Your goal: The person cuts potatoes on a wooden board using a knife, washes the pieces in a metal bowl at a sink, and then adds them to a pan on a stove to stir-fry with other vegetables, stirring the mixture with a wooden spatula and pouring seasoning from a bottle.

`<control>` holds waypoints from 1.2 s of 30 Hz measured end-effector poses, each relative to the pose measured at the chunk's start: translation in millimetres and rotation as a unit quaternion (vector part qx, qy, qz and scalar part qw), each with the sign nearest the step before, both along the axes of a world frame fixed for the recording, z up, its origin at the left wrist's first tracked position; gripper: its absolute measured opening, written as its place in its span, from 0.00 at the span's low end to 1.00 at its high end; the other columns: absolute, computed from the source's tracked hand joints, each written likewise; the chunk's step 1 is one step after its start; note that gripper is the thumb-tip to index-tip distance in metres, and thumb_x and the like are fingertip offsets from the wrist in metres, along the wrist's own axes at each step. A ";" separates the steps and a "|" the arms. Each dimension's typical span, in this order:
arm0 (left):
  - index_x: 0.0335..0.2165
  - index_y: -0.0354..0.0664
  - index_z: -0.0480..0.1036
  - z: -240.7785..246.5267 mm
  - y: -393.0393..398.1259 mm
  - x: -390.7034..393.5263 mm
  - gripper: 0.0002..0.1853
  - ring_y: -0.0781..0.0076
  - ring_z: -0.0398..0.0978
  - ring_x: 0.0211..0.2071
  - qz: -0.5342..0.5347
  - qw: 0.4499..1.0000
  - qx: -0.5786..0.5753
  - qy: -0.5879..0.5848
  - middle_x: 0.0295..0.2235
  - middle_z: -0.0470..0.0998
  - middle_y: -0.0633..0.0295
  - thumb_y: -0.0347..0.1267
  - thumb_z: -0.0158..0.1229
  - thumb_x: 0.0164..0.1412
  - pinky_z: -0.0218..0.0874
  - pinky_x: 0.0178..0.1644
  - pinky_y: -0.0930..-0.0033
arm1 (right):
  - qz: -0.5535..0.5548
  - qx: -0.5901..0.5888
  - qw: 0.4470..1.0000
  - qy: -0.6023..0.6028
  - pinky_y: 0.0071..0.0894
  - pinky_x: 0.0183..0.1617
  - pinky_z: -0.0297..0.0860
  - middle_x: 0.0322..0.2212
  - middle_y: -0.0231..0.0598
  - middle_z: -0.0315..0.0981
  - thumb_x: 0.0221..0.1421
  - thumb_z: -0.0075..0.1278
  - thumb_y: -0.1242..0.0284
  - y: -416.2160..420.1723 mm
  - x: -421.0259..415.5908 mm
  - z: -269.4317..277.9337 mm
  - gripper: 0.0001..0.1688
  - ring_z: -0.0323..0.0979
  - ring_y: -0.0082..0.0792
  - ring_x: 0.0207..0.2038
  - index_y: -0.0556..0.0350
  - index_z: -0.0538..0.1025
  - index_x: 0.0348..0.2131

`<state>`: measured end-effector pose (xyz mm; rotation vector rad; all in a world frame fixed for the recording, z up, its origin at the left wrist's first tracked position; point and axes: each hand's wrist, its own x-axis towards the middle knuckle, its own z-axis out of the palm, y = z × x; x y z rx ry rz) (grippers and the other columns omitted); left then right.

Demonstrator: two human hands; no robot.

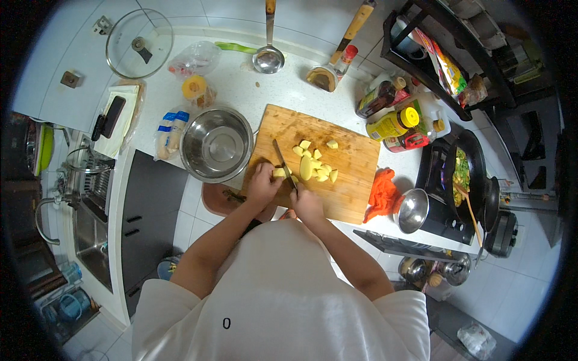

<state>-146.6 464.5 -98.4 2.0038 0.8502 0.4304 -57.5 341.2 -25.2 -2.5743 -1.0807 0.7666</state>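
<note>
My right hand [308,205] grips the handle of a kitchen knife [283,159], whose blade points away from me over a wooden cutting board [347,189]. My left hand [264,184] presses a pale yellow piece, likely potato [279,172], against the board just left of the blade. A smaller cut piece [294,179] lies at the blade's right side. Several chunks [321,173] of the same food are heaped right of the knife, with a larger oval piece [305,168] among them. One chunk [332,144] lies apart toward the board's far side.
A steel bowl [216,144] stands left of the board. Sauce bottles [393,123], an orange-red cloth [381,194] and a small metal bowl [411,210] are to the right. Beyond them a wok [474,158] of food sits on the stove. A ladle [268,59] lies behind.
</note>
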 end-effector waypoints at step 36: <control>0.38 0.36 0.67 13.7 -3.3 3.3 0.13 0.59 0.71 0.34 -0.014 0.999 -0.015 -0.026 0.35 0.69 0.53 0.21 0.53 0.52 0.64 0.37 0.66 | -0.024 0.045 0.999 0.010 0.51 0.32 0.69 0.21 0.53 0.73 0.55 0.43 0.63 -17.7 13.0 -24.8 0.18 0.73 0.54 0.25 0.59 0.72 0.36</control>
